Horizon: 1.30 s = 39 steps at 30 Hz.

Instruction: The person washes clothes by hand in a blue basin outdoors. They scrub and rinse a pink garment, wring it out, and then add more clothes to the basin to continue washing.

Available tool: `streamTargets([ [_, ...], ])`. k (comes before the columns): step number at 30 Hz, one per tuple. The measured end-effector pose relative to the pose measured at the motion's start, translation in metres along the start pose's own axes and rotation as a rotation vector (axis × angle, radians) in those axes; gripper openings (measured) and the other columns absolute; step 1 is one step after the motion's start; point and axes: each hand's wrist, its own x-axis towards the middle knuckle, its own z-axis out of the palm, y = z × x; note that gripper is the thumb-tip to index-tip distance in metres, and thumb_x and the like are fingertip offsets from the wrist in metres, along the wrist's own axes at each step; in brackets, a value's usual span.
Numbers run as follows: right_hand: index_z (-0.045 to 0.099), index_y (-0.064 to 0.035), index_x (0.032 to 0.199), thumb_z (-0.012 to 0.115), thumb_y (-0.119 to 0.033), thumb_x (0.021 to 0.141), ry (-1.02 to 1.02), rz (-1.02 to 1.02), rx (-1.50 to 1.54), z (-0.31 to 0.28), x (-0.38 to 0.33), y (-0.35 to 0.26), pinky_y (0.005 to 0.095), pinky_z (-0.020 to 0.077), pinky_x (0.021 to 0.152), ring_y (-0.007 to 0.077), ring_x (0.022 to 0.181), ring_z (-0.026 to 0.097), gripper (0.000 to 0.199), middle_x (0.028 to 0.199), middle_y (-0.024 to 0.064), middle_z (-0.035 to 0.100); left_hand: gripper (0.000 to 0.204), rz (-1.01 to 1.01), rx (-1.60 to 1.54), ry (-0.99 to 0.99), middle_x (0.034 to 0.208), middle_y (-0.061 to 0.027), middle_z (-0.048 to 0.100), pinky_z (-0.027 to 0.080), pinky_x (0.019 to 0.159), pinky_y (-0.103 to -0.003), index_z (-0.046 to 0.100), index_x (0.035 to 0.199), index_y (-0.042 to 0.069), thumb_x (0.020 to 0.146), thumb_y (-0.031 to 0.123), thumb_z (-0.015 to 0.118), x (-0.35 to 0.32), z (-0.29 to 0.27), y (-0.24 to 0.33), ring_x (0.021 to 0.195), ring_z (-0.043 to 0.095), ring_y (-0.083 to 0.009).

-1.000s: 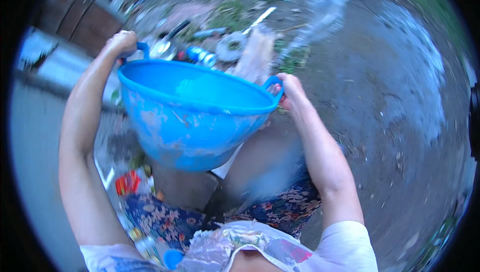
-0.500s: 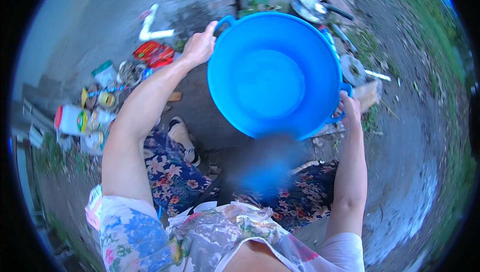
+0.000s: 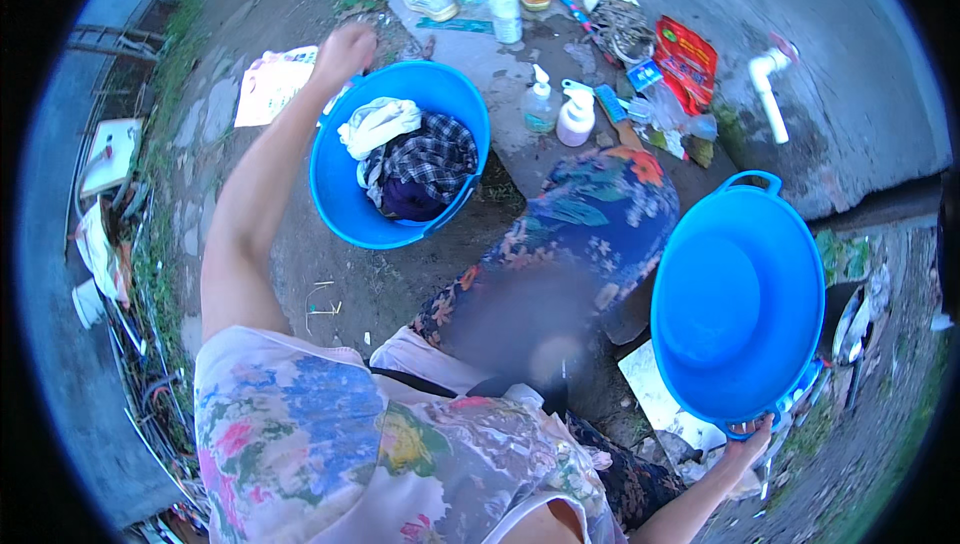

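The empty tub [image 3: 738, 306] is held at the right by the right hand [image 3: 748, 436], clamped on its near rim; tipped on edge, its mouth faces left, handles near and far; it could slip, being held by one hand only. The full tub [image 3: 345, 206] is on the ground, mouth up; the left hand [image 3: 345, 47] is closed at its far rim, but whether the rim is gripped cannot be told.

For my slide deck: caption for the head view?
Left hand grips laundry-filled blue basin; right hand holds empty blue basin.
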Motion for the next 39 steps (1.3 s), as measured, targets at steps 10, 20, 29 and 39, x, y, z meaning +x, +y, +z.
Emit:
streamTargets([
  [10, 0.030, -0.0159, 0.134, 0.049, -0.046, 0.090, -0.138, 0.040, 0.167, 0.004, 0.017, 0.012, 0.0586, 0.0461, 0.076, 0.0375, 0.105, 0.048, 0.057, 0.124, 0.0178, 0.045, 0.016, -0.353, -0.065, -0.340, 0.077, -0.0141, 0.067, 0.054, 0.066, -0.036, 0.066, 0.091, 0.004, 0.081, 0.014, 0.058, -0.203, 0.119, -0.093, 0.067, 0.067, -0.0223],
  [20, 0.045, -0.0073, 0.118, 0.050, -0.038, 0.090, -0.174, 0.068, 0.404, 0.075, -0.006, 0.041, 0.0539, 0.0513, 0.072, 0.0336, 0.097, 0.054, 0.042, 0.113, 0.0160, 0.047, 0.023, -0.024, -0.248, -0.354, 0.092, -0.0195, 0.063, 0.050, 0.076, -0.038, 0.063, 0.101, 0.002, 0.079, 0.008, 0.060, -0.200, 0.158, -0.027, 0.082, 0.063, -0.0294],
  [29, 0.048, -0.0024, 0.111, 0.050, -0.051, 0.088, -0.432, -0.043, -0.671, 0.074, -0.081, -0.003, 0.0325, 0.0533, 0.054, 0.0249, 0.067, 0.064, 0.054, 0.083, 0.0168, 0.064, 0.072, 0.057, 0.117, -0.042, 0.140, -0.0199, 0.029, 0.029, 0.103, -0.047, 0.043, 0.129, 0.014, 0.066, 0.017, 0.077, -0.187, 0.142, -0.054, 0.128, 0.029, -0.0404],
  [39, 0.059, -0.0043, 0.094, 0.062, -0.019, 0.084, -1.517, -1.123, 0.036, 0.202, -0.320, -0.078, 0.0386, 0.0507, 0.060, 0.0276, 0.067, 0.061, 0.018, 0.084, 0.0221, 0.061, 0.106, -0.171, 0.581, -0.491, 0.148, -0.0096, 0.015, 0.024, 0.101, -0.061, 0.015, 0.143, 0.029, 0.061, 0.030, 0.081, -0.118, 0.182, -0.058, 0.135, 0.013, -0.0397],
])
